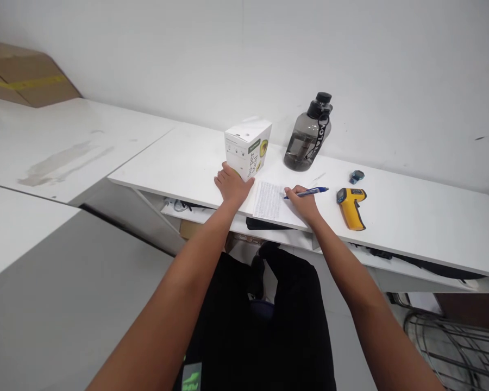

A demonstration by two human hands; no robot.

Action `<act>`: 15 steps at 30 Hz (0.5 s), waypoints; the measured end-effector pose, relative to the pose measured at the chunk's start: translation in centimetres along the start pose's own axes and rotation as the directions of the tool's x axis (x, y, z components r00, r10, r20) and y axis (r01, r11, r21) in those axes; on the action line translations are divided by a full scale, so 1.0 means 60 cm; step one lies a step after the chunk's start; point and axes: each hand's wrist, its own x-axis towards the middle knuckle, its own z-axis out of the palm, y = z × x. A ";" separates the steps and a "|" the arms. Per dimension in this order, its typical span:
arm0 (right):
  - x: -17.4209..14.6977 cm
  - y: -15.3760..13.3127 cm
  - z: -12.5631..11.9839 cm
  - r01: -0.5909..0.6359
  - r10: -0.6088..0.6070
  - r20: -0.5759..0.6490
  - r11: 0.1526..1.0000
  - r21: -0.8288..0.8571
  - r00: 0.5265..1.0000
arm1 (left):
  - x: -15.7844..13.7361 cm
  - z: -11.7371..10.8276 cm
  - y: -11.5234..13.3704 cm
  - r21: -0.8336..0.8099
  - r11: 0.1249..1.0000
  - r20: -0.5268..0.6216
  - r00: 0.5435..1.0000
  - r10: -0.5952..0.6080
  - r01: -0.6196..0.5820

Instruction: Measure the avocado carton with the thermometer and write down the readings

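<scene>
My left hand [233, 184] is wrapped round the lower part of a white carton [238, 153], which stands on the narrow white desk and has "Super Meal" and avocado pictures on one side. A blue pen [312, 191] is gripped in my right hand [302, 203], its tip near the right side of a sheet of paper [269, 202] covered in small handwriting. The sheet lies flat between my hands, close to the front edge. The tips of my left fingers are partly hidden against the carton.
Behind my right hand stands a grey water bottle [303, 142] with a black cap. Further right lie a yellow infrared thermometer [352, 209] and a small blue-green object [356, 176]. A cardboard box [28, 76] sits far left. Under the desktop runs a shelf [287, 235]; a wire rack [452, 342] stands below right.
</scene>
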 end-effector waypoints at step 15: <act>0.000 -0.004 0.004 -0.006 0.006 0.051 1.000 -0.001 0.999 | -0.001 0.000 0.001 -0.011 1.000 -0.015 1.000 0.011 -0.011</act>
